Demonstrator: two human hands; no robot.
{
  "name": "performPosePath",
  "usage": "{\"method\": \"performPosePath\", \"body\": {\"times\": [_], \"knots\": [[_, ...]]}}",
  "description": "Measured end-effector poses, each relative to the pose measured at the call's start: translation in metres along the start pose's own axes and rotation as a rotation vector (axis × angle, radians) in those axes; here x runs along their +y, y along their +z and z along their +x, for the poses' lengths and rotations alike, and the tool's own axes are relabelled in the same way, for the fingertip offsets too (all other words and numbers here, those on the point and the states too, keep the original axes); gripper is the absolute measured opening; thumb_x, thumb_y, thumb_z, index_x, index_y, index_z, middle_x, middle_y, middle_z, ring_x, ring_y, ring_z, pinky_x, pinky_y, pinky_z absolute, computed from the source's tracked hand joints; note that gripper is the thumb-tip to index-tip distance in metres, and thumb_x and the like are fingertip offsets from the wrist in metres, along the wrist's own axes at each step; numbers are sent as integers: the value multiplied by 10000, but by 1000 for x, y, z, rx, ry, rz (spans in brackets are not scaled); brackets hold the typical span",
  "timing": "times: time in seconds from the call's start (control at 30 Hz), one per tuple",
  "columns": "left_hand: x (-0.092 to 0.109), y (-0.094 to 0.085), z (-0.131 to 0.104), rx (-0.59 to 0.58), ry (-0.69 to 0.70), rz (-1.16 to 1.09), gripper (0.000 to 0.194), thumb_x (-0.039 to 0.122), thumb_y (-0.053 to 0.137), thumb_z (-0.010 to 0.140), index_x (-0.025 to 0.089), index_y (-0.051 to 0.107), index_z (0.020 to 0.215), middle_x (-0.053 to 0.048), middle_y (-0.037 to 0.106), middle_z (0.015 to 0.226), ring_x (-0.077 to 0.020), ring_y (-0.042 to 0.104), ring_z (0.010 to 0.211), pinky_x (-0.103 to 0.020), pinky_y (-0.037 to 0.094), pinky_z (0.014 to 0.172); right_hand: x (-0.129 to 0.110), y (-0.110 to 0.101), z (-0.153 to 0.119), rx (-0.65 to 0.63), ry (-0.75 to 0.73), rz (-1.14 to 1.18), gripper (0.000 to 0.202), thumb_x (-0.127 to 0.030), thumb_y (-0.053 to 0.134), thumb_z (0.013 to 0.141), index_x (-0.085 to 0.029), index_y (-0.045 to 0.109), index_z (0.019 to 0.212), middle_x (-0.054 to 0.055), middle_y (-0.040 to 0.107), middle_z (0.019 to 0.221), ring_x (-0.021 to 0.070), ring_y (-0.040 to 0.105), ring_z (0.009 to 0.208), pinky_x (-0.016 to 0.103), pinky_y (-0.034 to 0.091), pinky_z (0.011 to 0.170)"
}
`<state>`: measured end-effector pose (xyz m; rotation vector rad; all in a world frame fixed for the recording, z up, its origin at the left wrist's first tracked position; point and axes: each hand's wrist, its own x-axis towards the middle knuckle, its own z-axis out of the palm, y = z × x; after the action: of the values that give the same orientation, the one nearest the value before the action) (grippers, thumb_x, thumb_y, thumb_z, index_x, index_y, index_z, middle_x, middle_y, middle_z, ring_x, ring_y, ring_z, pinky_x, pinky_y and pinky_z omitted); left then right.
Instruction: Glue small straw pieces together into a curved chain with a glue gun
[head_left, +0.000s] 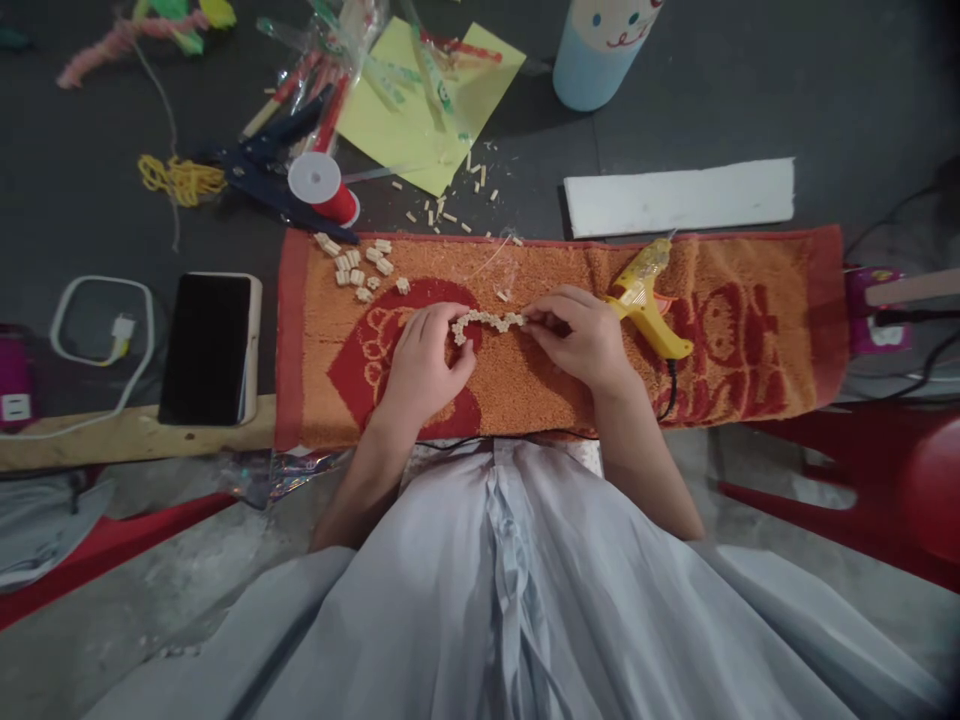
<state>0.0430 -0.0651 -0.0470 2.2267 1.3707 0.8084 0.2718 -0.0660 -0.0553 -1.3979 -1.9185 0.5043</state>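
A wavy strip of small pale wooden pieces (pixel 491 318) stretches between my hands above an orange towel (pixel 540 390). Its curled left end lies between the thumb and fingers of my left hand (pixel 426 362). My right hand (pixel 583 335) pinches the strip's other end. Small clusters of the same pale pieces (pixel 354 262) sit on the towel, up and left of my left hand. Just right of my right hand a yellow hot glue gun (pixel 646 300) lies on the towel, its nozzle pointing away from me.
Beyond the towel are a white board (pixel 679 198), a blue bottle (pixel 592 55), yellow paper (pixel 480 85), a red thread spool (pixel 341 205), dark blue cutting pliers (pixel 262 190) and scattered stick bits (pixel 442 212). At left lie a phone (pixel 206 350) and white cable (pixel 150 330).
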Motion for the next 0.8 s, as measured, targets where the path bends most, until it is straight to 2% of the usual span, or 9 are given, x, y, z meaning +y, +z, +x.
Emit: {"method": "performPosePath", "body": {"times": [0.63, 0.8], "knots": [[-2, 1, -1, 53, 61, 30, 311, 99, 570, 845, 189, 562, 1142, -96, 690, 1146, -228, 643, 1113, -394, 528, 995, 3, 2, -1, 19, -29, 13, 101, -158, 626, 833, -193, 705, 884, 36, 688, 813, 154, 612, 688, 276, 489, 614], [-2, 1, -1, 29, 46, 19, 308, 104, 564, 848, 206, 563, 1139, -86, 688, 1150, -221, 639, 1125, -397, 515, 1006, 3, 3, -1, 20, -26, 1, 92, -172, 633, 832, -203, 707, 876, 35, 701, 810, 157, 611, 683, 279, 490, 615]]}}
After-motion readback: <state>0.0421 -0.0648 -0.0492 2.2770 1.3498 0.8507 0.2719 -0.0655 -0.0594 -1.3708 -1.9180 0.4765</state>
